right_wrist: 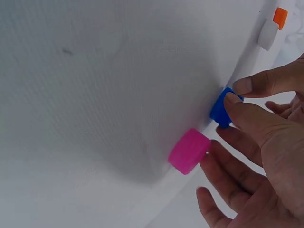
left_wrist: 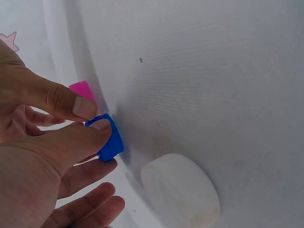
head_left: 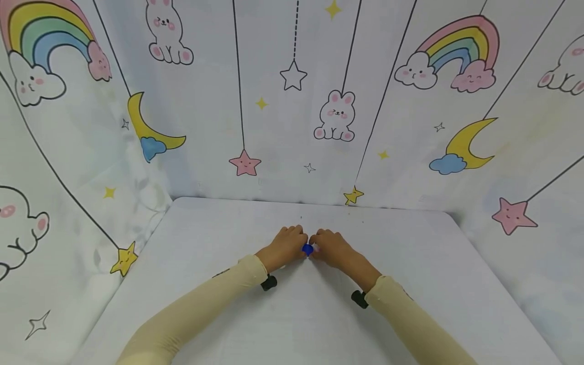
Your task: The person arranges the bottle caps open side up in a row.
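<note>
A small blue block (head_left: pixel 307 249) with rounded edges is between my two hands, toward the far side of the white table. My left hand (head_left: pixel 286 247) pinches it, the thumb lying on its face in the left wrist view. Thumb and finger of my right hand (head_left: pixel 335 249) hold the same block from the other side, as the right wrist view shows. A pink block (right_wrist: pixel 190 151) stands beside the right hand, at the tips of its lower fingers; whether they touch it I cannot tell. Near the left fingers is a white rounded piece (left_wrist: pixel 180 190).
Past the left hand, an orange piece (right_wrist: pixel 280 18) appears beside a white piece (right_wrist: pixel 268 34) in the right wrist view. The white table (head_left: pixel 219 324) reaches back to a cloth backdrop (head_left: pixel 205 101) printed with rabbits, stars and rainbows. Dark wrist cameras (head_left: pixel 269 282) hang under both forearms.
</note>
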